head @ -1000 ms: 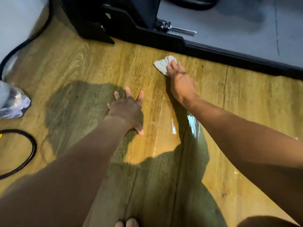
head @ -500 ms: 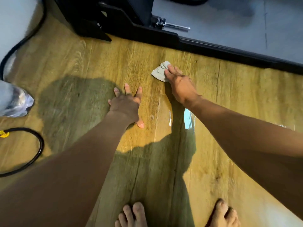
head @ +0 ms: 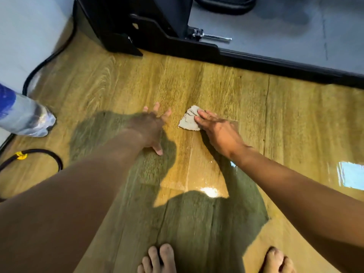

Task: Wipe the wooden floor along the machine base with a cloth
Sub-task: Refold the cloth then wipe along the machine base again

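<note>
A glossy yellow-brown wood-plank floor (head: 216, 85) fills most of the frame, with bright glare patches at lower centre and the right edge. At upper left is a pale grey wall (head: 29, 26), and a thin black cable (head: 43, 62) runs along its foot.

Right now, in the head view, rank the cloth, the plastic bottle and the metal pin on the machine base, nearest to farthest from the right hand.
1. cloth: under the fingertips of the right hand.
2. metal pin: ahead, on the machine base.
3. plastic bottle: far left, beyond the left hand.
</note>
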The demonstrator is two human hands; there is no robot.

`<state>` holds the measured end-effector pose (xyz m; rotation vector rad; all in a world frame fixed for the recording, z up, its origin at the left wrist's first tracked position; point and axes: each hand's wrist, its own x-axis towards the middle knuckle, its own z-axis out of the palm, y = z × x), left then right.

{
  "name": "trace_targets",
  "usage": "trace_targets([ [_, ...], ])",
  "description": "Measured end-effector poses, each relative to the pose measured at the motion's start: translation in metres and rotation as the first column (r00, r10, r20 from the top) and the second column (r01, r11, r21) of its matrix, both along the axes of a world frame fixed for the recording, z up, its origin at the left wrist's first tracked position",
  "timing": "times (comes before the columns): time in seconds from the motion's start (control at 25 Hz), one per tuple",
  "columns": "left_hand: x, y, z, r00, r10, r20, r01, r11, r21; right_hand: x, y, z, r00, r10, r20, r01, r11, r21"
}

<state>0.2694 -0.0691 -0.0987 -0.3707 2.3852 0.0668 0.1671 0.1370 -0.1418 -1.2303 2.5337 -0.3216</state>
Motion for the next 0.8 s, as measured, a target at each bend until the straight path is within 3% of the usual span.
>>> trace_targets([
  [0.08,0.001,-0.003,0.0,0.999,0.03,0.015,-0.029,0.998,-0.053,0.04,0.016,-0.008,1.0,0.001,0.004,-0.001,0.998,-0.063],
  [0.2,0.003,-0.007,0.0,0.997,0.076,0.02,-0.075,0.996,-0.045,0.095,0.055,-0.01,0.942,0.301,-0.15,-0.321,0.938,-0.134],
  [0.28,0.003,-0.007,0.0,0.997,0.075,0.013,-0.074,0.997,-0.022,0.078,0.059,-0.006,0.885,0.416,-0.207,-0.441,0.893,-0.092],
  [0.36,0.002,-0.005,0.001,0.997,0.072,0.01,-0.072,0.997,-0.018,0.051,0.044,-0.002,0.916,0.378,-0.137,-0.385,0.922,-0.034],
  [0.44,0.003,-0.008,0.0,0.998,0.066,0.012,-0.065,0.998,-0.009,0.03,0.028,-0.003,0.976,0.212,-0.049,-0.214,0.976,-0.041],
  [0.56,0.008,-0.021,-0.004,0.999,0.025,0.023,-0.026,1.0,0.014,0.055,0.029,-0.014,0.997,0.082,-0.005,-0.083,0.994,-0.07],
  [0.68,0.013,-0.024,-0.004,1.0,0.008,-0.01,-0.008,1.0,-0.02,0.114,0.054,-0.019,0.944,0.309,-0.115,-0.326,0.93,-0.17],
  [0.8,0.015,-0.021,-0.006,0.997,0.073,-0.019,-0.074,0.995,-0.065,0.103,0.049,-0.014,0.823,0.527,-0.213,-0.563,0.808,-0.174],
])
